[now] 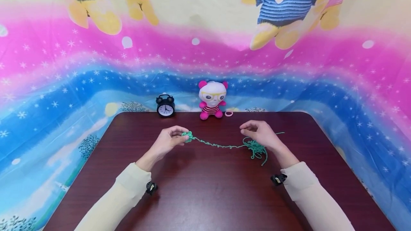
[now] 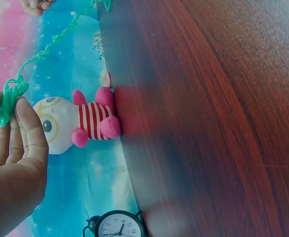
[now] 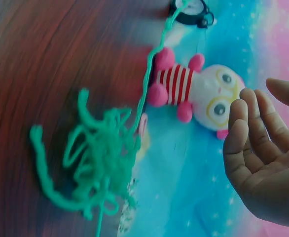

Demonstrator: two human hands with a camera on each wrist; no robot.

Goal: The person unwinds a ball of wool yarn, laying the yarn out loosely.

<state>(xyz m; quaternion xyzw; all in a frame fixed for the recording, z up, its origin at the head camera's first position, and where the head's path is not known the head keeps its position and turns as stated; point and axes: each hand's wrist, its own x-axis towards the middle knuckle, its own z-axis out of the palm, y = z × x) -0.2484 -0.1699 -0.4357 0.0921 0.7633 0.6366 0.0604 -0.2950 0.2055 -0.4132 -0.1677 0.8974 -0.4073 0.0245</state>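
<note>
A small looped bundle of green yarn (image 1: 187, 137) is pinched between the thumb and fingers of my left hand (image 1: 167, 140); the left wrist view shows the yarn bundle (image 2: 11, 101) close up. From it a thin, kinked strand (image 1: 221, 145) sags rightward to a loose green tangle (image 1: 256, 148). My right hand (image 1: 261, 133) is held just above and beside that tangle. In the right wrist view its fingers (image 3: 270, 131) are loosely bent with nothing between them, apart from the tangle (image 3: 102, 160). Whether the tangle touches the table is hard to tell.
At the back of the dark red wooden table (image 1: 205, 195) stands a black alarm clock (image 1: 165, 107). A pink and white plush panda (image 1: 213, 99) sits to its right, with a small pink ring (image 1: 228, 113) beside it. A printed cloth (image 1: 205, 60) hangs behind the table.
</note>
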